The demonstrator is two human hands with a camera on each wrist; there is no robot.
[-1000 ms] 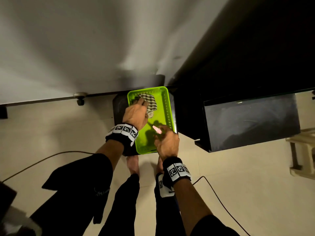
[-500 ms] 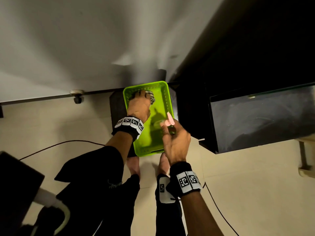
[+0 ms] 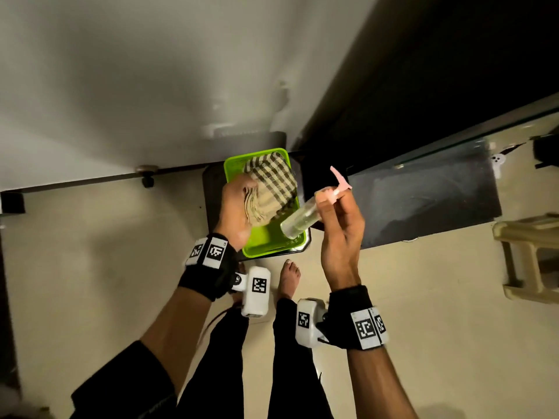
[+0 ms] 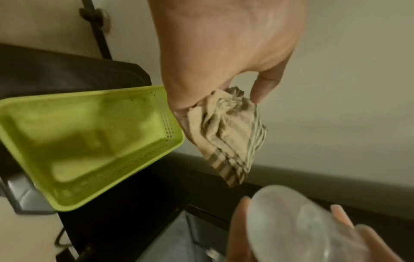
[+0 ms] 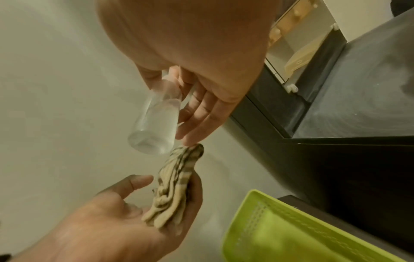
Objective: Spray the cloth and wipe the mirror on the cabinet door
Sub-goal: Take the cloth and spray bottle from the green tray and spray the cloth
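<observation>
Head view: left hand (image 3: 239, 204) grips folded checked cloth (image 3: 270, 186) above green basket (image 3: 273, 246), right hand (image 3: 341, 234) fingers hold spray bottle (image 3: 302, 217) upturned just beside; best right it, aim nozzle (image 3: 340, 182) clothward, before pumping.

Beige cloth (image 3: 270, 183) with dark checks, lime-green basket (image 3: 273, 247), clear bottle (image 3: 298, 219) with pink sprayer (image 3: 338, 182)

Basket (image 3: 292, 244) sits on a low stand (image 3: 211, 204) against the wall (image 3: 121, 86). Left hand (image 3: 236, 207) holds the folded cloth (image 3: 270, 186) above the basket. Right hand (image 3: 341, 234), to its right, holds the spray bottle (image 3: 302, 216) over the basket's near right corner. Cabinet door (image 3: 423, 195) stands right of the basket.
</observation>
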